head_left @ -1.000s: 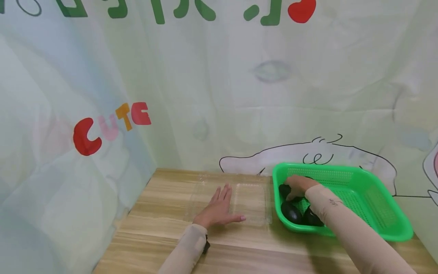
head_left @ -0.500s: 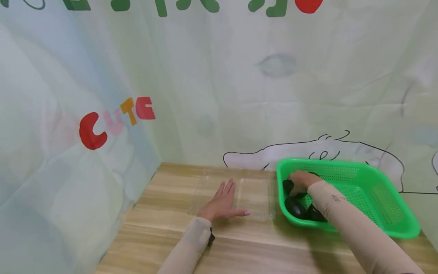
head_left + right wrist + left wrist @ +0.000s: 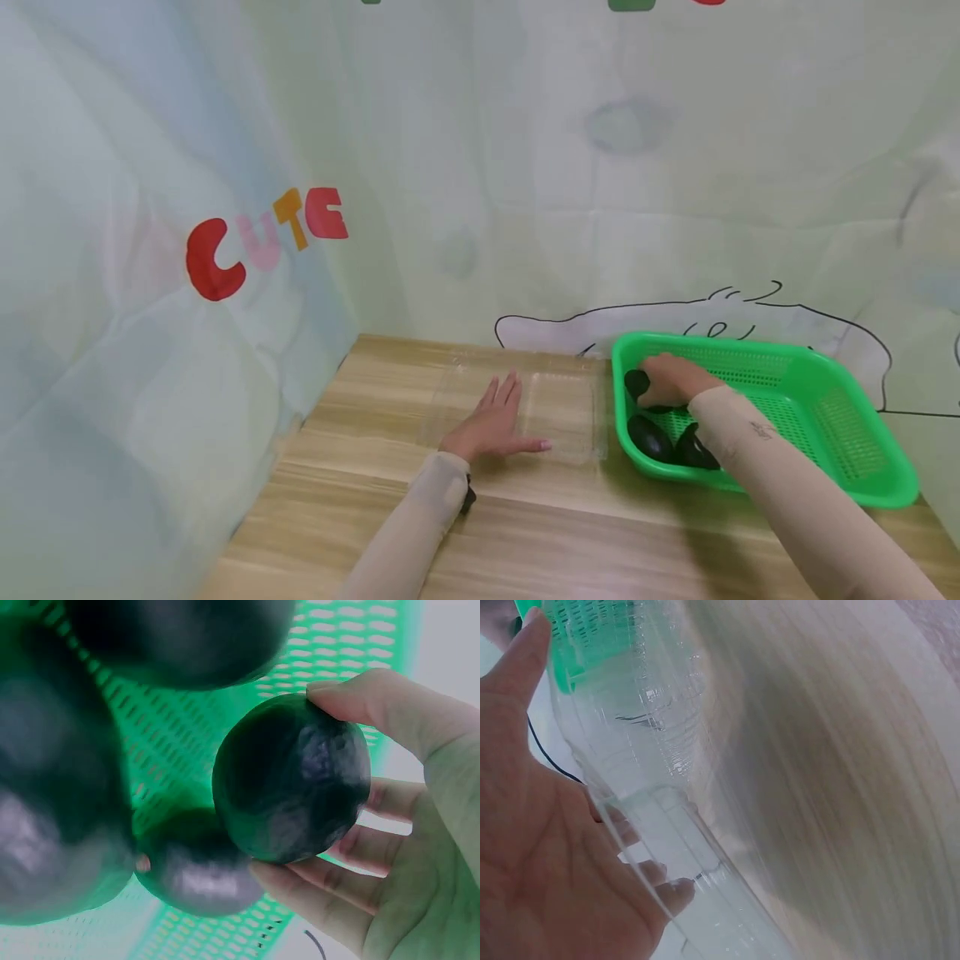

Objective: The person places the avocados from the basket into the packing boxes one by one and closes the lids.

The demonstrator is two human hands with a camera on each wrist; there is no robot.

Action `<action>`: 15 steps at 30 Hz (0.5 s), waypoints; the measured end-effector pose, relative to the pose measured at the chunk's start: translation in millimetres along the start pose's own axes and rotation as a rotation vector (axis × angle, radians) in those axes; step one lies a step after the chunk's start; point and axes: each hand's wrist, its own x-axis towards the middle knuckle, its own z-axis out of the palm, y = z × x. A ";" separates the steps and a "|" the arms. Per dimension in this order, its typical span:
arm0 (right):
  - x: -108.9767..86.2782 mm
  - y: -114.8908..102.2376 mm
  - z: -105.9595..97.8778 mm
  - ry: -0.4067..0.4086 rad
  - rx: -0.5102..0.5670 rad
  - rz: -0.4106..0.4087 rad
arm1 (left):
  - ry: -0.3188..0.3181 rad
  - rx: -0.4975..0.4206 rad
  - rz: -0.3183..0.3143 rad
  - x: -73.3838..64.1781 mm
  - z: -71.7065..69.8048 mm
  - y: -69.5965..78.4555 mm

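Head view: left hand (image 3: 491, 427) splayed over clear tray (image 3: 561, 408); right hand (image 3: 671, 380) angled down into green basket (image 3: 873, 429), gripping dark fruit (image 3: 289, 780).

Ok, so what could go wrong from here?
1. Slip: the right hand holds the dark round fruit with thumb and fingers; its skin looks glossy, so it might roll out.
2. Knock: other dark fruits sit close by in the green basket, so lifting could bump them.
3. Shift: the left hand lies spread at the clear plastic container, which looks light and could slide or flex if pressed.
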 end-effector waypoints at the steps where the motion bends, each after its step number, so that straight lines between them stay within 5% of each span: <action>1: -2.1 -1.0 -1.1 0.010 0.006 0.000 | 0.001 -0.006 0.000 0.4 0.1 0.2; 15: -46.0 -13.9 -5.3 0.178 0.129 0.047 | -0.006 -0.033 -0.003 -1.3 1.3 1.0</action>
